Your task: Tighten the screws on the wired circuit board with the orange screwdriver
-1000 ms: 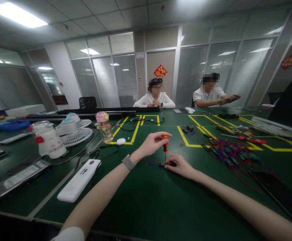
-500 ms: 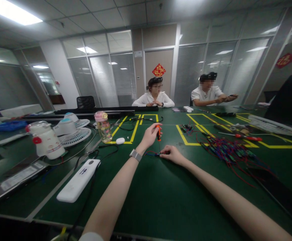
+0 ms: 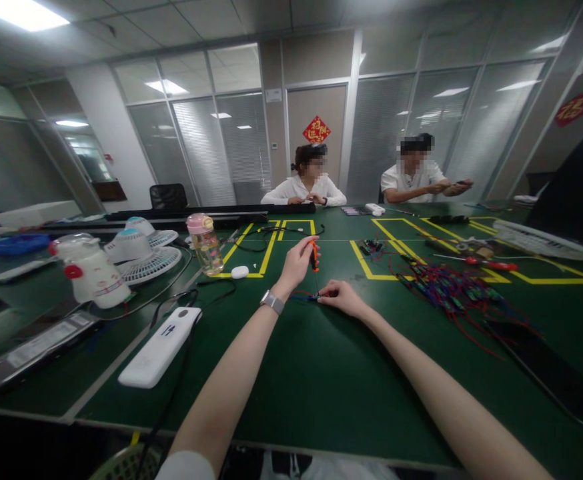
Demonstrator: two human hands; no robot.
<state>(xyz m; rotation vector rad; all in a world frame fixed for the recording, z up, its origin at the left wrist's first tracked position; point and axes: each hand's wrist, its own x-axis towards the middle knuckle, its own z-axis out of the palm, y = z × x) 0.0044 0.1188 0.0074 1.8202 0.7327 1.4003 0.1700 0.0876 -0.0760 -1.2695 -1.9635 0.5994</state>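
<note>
My left hand [image 3: 297, 265] is closed around the orange and black handle of a screwdriver [image 3: 314, 257], which stands nearly upright. Its thin shaft points down to a small circuit board [image 3: 315, 297] on the green table. Red and blue wires [image 3: 299, 294] trail from the board's left side. With fingertips pinched at the board's right edge, my right hand [image 3: 341, 296] holds it against the tabletop. The fingers partly cover the board, so its details and the exact spot under the tip are too small to tell.
To the right lies a heap of wired boards [image 3: 446, 283], with a red-handled screwdriver [image 3: 499, 265] behind it. A white power bank-like device [image 3: 164, 347], a pink-lidded bottle [image 3: 205, 243] and white fans [image 3: 146, 263] stand left. Two people sit across the table [image 3: 361, 373].
The view has tilted down slightly, so the scene sits higher and the table's near edge shows. Both hands keep their hold on the screwdriver and the board.
</note>
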